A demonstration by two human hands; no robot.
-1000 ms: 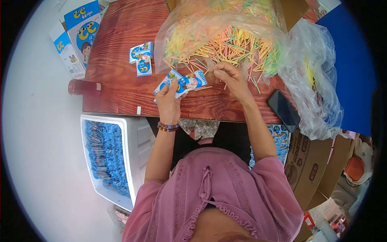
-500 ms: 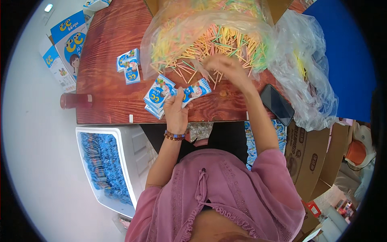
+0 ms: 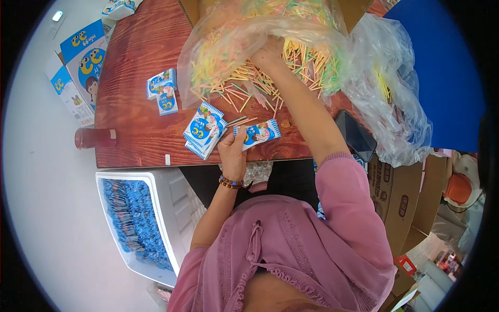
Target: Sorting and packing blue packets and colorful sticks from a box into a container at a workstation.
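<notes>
My left hand is closed on one small blue-and-white packet, thumb on top, near the table's front edge. Just left of it lies a small stack of like packets. Two or so thin sticks rest between the stack and the held packet. My right hand reaches into a clear plastic bag at the far side, over a heap of thin pink, yellow and green sticks. Its fingers are hidden by the bag's film and the sticks.
Two more packets lie farther left on the wooden table. A reddish jar sits at its left edge. On the right are a dark phone and crumpled plastic. A white bin of blue packets stands below left.
My right hand has gone farther away and slightly left, deeper into the bag over the sticks. My left hand still holds the packet, now a little lower and apart from the stack.
</notes>
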